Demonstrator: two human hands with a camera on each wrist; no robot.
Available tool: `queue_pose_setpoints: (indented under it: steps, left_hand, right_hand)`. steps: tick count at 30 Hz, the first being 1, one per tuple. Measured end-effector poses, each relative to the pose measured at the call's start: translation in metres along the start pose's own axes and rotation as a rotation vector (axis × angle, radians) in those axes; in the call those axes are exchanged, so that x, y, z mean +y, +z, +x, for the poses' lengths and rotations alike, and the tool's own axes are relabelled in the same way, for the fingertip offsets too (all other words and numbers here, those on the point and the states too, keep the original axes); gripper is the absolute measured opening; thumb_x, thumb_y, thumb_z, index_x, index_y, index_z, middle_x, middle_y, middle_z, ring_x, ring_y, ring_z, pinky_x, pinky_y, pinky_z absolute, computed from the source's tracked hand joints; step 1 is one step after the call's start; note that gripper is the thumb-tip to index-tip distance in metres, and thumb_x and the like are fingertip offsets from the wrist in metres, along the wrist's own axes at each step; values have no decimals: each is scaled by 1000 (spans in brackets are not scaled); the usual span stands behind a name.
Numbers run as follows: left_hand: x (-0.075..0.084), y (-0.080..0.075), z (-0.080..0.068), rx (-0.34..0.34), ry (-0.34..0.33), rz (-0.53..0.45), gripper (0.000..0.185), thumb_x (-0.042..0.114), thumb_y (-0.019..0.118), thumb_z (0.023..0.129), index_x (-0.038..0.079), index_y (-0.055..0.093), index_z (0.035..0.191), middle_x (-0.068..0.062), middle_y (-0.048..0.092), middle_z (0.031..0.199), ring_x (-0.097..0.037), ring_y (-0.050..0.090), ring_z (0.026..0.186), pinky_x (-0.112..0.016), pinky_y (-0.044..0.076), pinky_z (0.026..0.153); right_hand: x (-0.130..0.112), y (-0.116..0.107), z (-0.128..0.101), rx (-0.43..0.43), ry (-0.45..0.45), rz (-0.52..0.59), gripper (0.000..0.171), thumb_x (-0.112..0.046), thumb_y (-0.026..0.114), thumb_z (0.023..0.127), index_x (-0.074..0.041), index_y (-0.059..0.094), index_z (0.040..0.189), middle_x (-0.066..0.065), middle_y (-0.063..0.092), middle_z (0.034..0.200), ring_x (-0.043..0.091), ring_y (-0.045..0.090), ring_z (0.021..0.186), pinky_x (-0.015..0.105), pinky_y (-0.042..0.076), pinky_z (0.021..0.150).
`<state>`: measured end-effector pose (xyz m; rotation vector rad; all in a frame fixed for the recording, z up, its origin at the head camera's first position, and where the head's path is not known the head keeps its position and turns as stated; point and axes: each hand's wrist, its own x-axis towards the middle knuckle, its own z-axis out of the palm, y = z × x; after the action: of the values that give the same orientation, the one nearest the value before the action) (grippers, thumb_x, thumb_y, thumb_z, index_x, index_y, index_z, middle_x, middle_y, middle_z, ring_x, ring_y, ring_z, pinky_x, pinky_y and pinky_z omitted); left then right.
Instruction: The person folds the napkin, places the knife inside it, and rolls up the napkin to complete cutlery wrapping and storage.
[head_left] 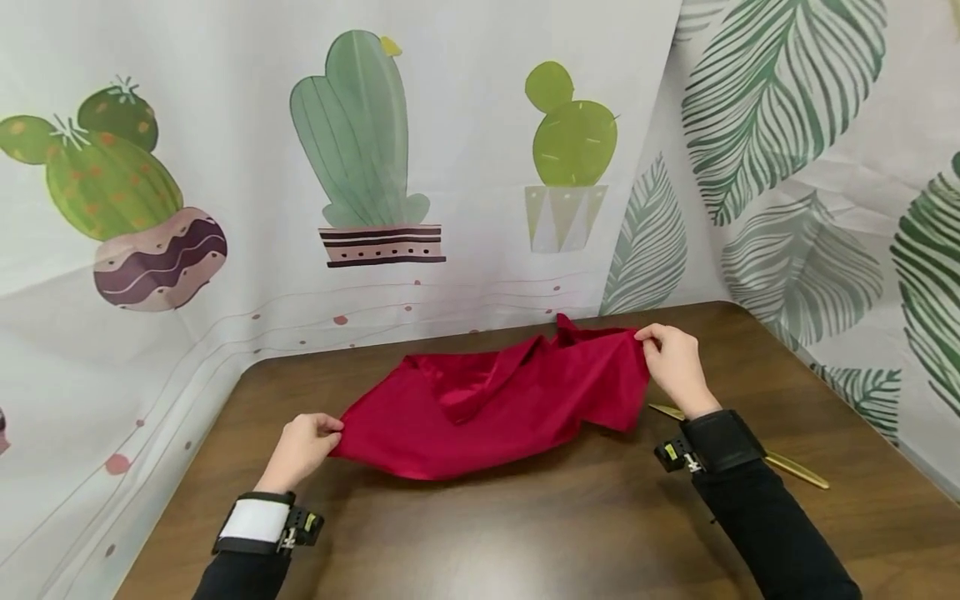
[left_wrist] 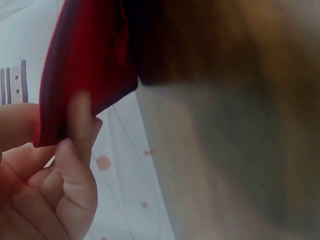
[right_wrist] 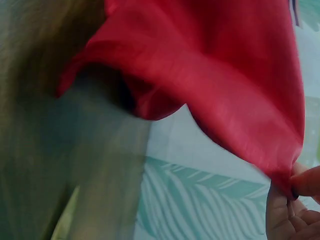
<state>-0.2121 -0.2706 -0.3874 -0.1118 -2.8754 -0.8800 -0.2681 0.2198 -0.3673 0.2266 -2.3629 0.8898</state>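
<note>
A red cloth (head_left: 487, 425), smooth and slightly shiny, is stretched between both hands over the brown table, its middle sagging and folded over at the top. My left hand (head_left: 300, 450) pinches its left corner between thumb and fingers; the left wrist view shows that cloth corner (left_wrist: 85, 60) close up. At the cloth's upper right corner, my right hand (head_left: 678, 367) pinches the fabric. In the right wrist view the cloth (right_wrist: 215, 85) hangs in loose folds from the fingertips. Whether its lower edge touches the table I cannot tell.
Beneath the right wrist lies a long gold-coloured tool (head_left: 797, 471) with a pointed tip, its middle hidden by the arm. The wooden table (head_left: 495, 533) meets a white curtain (head_left: 480, 150) printed with cacti and leaves along its back and sides.
</note>
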Motion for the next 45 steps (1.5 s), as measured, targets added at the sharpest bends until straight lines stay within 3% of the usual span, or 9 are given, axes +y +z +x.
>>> queue_pose_setpoints:
  steps: [6, 16, 21, 24, 29, 32, 35, 39, 45]
  left_hand:
    - [-9, -1, -23, -69, -11, 35, 8, -2, 59, 74, -3, 64, 81, -11, 63, 77, -17, 53, 65, -30, 41, 57]
    - [-5, 9, -47, -216, -30, 104, 6, -2, 65, 71, 2, 61, 73, -2, 58, 68, -13, 50, 61, -29, 42, 55]
    - [0, 11, -51, -277, -41, 150, 6, 3, 66, 74, 3, 59, 72, -1, 51, 59, -12, 46, 53, -28, 40, 50]
    - [5, 13, -50, -292, -28, 251, 13, 9, 65, 76, 7, 57, 66, 1, 47, 55, -12, 42, 50, -27, 37, 48]
    - [20, 18, -47, -261, 53, 438, 22, 11, 61, 76, 9, 50, 57, -1, 44, 52, -14, 39, 49, -30, 34, 46]
    - [33, 23, -44, -245, 99, 469, 17, 12, 62, 74, 7, 51, 62, -4, 46, 57, -17, 44, 53, -33, 39, 49]
    - [46, 33, -37, -227, 159, 466, 16, 15, 65, 73, 6, 53, 68, -6, 45, 62, -21, 49, 58, -35, 42, 52]
    - [63, 49, -23, -213, 269, 418, 19, 18, 68, 72, 6, 53, 75, -5, 45, 69, -21, 48, 67, -35, 43, 57]
    - [90, 83, -8, -272, 505, 352, 28, 21, 64, 78, 3, 58, 98, -9, 54, 89, -23, 52, 87, -33, 45, 73]
  right_hand:
    - [14, 7, -3, -148, 30, -40, 23, 7, 41, 78, 10, 63, 87, 25, 59, 87, 29, 49, 67, 36, 39, 59]
    - [28, 27, -14, -475, 36, -116, 28, -1, 50, 77, 18, 55, 96, 32, 56, 96, 44, 49, 95, 47, 39, 81]
    - [30, 28, -20, -562, 41, -136, 33, -7, 52, 80, 18, 51, 102, 33, 54, 99, 46, 47, 97, 48, 38, 83]
    - [30, 23, -25, -562, 44, -120, 37, -8, 52, 82, 17, 47, 109, 33, 52, 103, 45, 47, 98, 49, 38, 83]
    - [24, 7, -40, -523, 93, -54, 37, -10, 53, 83, 12, 36, 108, 23, 56, 82, 32, 55, 74, 41, 43, 66]
    - [22, -3, -54, -509, 67, -29, 28, -10, 55, 82, 5, 36, 96, 11, 54, 71, 24, 53, 66, 36, 41, 59]
    - [20, -8, -67, -512, -9, -15, 19, -7, 59, 79, -2, 41, 85, 6, 54, 72, 20, 54, 68, 33, 42, 59]
    - [16, -8, -78, -605, -92, 54, 12, -5, 62, 77, -5, 51, 83, 3, 57, 78, 17, 57, 72, 30, 45, 61]
    - [4, -6, -86, -772, -93, 140, 23, -9, 61, 80, -2, 57, 101, 12, 60, 95, 22, 59, 80, 31, 46, 66]
